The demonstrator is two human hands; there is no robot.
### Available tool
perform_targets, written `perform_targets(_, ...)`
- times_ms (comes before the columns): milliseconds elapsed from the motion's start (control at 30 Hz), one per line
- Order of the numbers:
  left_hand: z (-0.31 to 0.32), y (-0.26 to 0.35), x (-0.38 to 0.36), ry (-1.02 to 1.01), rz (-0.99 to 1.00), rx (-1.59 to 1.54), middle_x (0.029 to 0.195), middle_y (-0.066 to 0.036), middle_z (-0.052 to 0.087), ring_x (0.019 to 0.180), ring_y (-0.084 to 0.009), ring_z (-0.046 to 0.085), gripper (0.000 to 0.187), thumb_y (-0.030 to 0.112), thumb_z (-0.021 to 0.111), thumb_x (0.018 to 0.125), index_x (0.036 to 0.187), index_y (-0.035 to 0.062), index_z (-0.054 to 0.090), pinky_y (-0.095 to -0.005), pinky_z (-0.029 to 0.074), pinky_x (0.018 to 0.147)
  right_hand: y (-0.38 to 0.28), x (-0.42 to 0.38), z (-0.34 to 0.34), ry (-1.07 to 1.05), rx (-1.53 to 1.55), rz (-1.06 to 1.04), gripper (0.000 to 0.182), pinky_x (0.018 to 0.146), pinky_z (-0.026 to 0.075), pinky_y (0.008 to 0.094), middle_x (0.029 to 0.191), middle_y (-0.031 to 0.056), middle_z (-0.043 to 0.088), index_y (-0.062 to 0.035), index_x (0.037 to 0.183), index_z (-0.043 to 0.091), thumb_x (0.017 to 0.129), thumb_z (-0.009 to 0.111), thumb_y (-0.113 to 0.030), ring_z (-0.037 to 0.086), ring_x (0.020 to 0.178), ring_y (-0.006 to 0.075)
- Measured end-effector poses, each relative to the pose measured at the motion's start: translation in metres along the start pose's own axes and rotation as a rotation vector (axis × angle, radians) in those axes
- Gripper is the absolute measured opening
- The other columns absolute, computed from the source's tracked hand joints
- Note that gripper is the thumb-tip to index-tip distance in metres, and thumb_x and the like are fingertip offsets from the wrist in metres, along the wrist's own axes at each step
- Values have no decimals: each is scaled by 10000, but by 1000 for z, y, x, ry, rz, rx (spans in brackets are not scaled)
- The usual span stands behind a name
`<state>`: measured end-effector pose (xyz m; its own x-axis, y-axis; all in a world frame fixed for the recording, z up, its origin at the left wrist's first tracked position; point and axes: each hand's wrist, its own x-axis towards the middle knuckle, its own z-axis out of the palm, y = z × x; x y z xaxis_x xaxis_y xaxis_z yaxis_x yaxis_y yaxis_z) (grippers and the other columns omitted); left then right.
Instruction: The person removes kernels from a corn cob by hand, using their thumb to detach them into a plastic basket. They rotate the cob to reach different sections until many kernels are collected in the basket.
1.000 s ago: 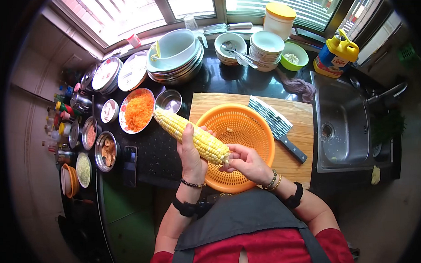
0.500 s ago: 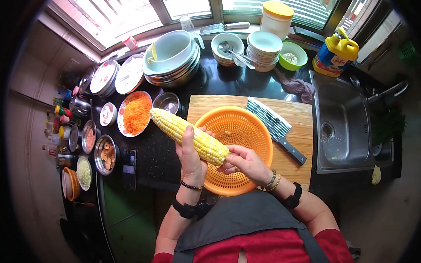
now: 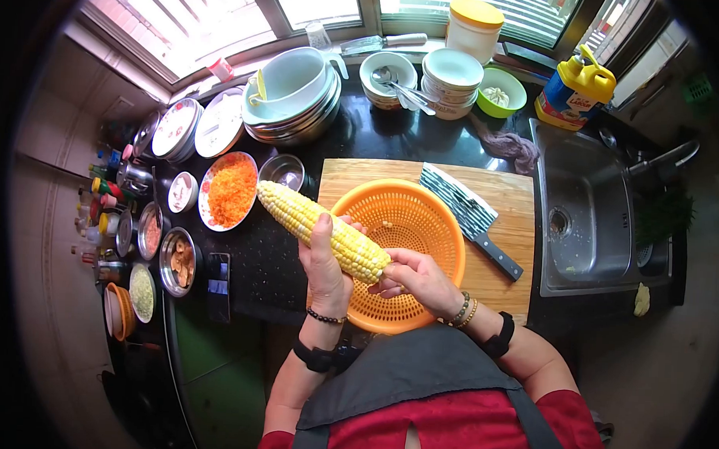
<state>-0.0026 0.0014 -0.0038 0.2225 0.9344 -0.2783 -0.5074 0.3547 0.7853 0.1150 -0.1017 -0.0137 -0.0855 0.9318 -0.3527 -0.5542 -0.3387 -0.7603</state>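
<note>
My left hand (image 3: 326, 267) grips a yellow corn cob (image 3: 296, 213) around its middle, holding it slanted above the left rim of an orange colander (image 3: 439, 219). My right hand (image 3: 421, 278) is pinched on the cob's near end, over the colander's bowl. A few loose kernels lie inside the colander. The colander rests on a wooden cutting board (image 3: 511, 202). A cleaver (image 3: 471, 216) lies on the board just right of the colander.
A plate of grated carrot (image 3: 230, 190) and several small bowls of ingredients line the black counter (image 3: 275, 261) at left. Stacked bowls (image 3: 293, 91) and dishes stand by the window. A steel sink (image 3: 589, 217) and a detergent bottle (image 3: 574, 89) are at right.
Both hands and the cob have held nearly still over the colander; only the view has shifted slightly.
</note>
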Motion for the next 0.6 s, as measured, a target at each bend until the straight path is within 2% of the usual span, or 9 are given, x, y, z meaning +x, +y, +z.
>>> perform_targets(367,-1,3,2,24,-42,-13,848,-127,558,714,-211,594,388,278,615,827,1042,12,433,-357,539,671,-6,-4,6,7,-84,-18,344,749,500,242,1028,88,608,5,1222,467,915,429,-146,628,877,133)
perform_targets(433,-3,2,5,38,-53,8,833,-126,566,721,-213,596,407,336,597,832,991,-18,473,-357,529,704,-6,-5,6,11,-79,-36,345,754,499,245,1036,83,605,6,1226,464,915,420,-137,627,887,134)
perform_targets(600,-1,3,3,11,6,65,826,-123,572,721,-210,599,409,347,590,837,973,-24,483,-355,529,708,-5,-2,4,-13,-31,9,358,758,501,247,1052,79,599,-1,1239,449,907,472,-134,624,898,137)
